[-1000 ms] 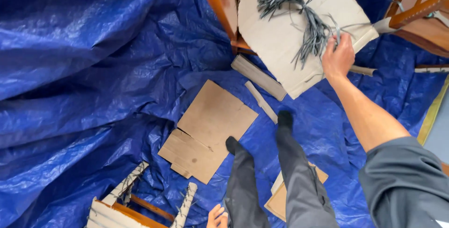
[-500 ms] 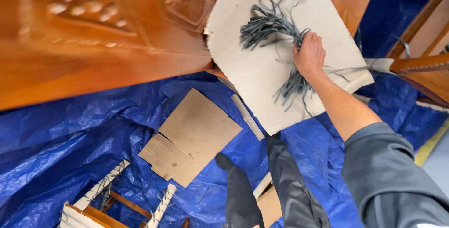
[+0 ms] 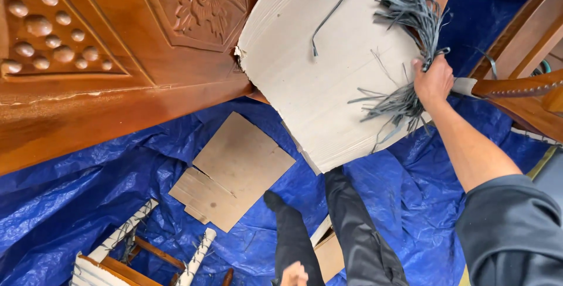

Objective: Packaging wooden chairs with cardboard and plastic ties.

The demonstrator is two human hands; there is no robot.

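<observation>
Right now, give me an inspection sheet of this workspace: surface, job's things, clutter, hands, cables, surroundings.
Surface: crumpled blue tarp over the floor.
Job's things: bundle of grey straps lying on a large curved cardboard sheet; one loose strap trails across the sheet.
Clutter: flat brown cardboard pieces on the tarp; wrapped furniture frame at lower left.
Hands: right hand closed on the bundle's middle; left hand barely in view at the bottom edge, grip cannot be told.
Cables: nothing seen.
Surroundings: carved wooden panel at upper left; wooden chair parts at right; the person's dark trouser legs below.
</observation>
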